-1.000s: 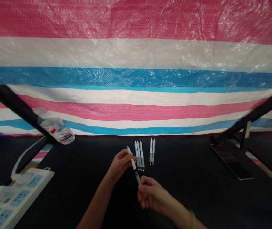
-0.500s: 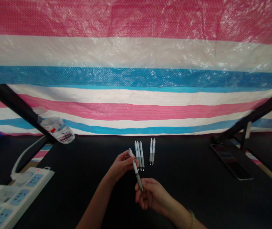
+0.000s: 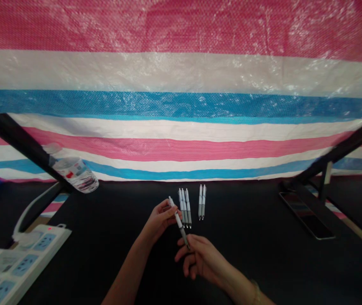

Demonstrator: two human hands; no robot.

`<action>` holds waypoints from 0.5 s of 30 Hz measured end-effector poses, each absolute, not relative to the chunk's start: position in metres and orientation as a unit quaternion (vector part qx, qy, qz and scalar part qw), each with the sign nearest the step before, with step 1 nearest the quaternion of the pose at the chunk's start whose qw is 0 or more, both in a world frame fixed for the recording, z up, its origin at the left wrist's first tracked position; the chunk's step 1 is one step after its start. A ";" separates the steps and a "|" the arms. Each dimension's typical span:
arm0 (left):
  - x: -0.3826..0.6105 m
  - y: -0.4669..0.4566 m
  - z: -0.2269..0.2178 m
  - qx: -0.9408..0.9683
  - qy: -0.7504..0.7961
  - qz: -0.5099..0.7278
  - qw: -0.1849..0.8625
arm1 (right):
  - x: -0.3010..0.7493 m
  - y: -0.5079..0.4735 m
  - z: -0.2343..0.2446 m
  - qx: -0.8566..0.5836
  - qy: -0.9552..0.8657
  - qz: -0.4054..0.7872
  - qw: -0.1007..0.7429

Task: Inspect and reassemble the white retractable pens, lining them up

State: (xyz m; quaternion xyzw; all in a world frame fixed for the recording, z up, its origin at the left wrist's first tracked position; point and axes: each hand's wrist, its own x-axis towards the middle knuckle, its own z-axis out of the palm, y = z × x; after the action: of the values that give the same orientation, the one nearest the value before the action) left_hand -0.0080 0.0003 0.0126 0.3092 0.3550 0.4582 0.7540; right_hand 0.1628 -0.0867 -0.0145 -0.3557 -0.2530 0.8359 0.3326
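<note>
My left hand (image 3: pixel 160 219) is closed round the upper part of a white and grey pen (image 3: pixel 179 222) that slants down to the right. My right hand (image 3: pixel 200 258) pinches the pen's dark lower end with thumb and forefinger, the other fingers curled below. Both hands hover just above the black table (image 3: pixel 247 241). Beyond them lie a group of three matching pens (image 3: pixel 185 207) side by side, and a pair of pens (image 3: pixel 202 207) a little to the right.
A white power strip (image 3: pixel 15 264) lies at the near left edge with a cable. A water bottle (image 3: pixel 74 173) lies tilted behind a black strut (image 3: pixel 18 144). A phone (image 3: pixel 306 215) rests at the right by another strut. A striped tarp (image 3: pixel 181 106) hangs behind.
The pen has shifted slightly between the hands; my right hand's fingers have loosened and spread a little at the pen's lower end. The pens on the table have not moved.
</note>
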 end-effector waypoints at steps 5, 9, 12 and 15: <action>-0.007 0.000 0.012 0.302 0.352 0.458 0.759 | 0.163 -0.087 -0.012 -0.362 -0.267 0.832 0.324; -0.008 0.000 0.012 0.301 0.356 0.463 0.754 | 0.163 -0.086 -0.008 -0.360 -0.245 0.838 0.329; -0.008 0.000 0.013 0.301 0.358 0.463 0.753 | 0.162 -0.086 -0.008 -0.372 -0.260 0.823 0.341; -0.007 -0.001 0.014 0.302 0.357 0.462 0.754 | 0.161 -0.086 -0.011 -0.374 -0.266 0.818 0.347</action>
State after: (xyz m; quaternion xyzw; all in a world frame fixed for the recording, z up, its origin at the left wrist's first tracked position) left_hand -0.0071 -0.0007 0.0143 0.3019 0.3568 0.4621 0.7537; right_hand 0.1612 -0.0860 -0.0108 -0.3744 -0.2663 0.8176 0.3471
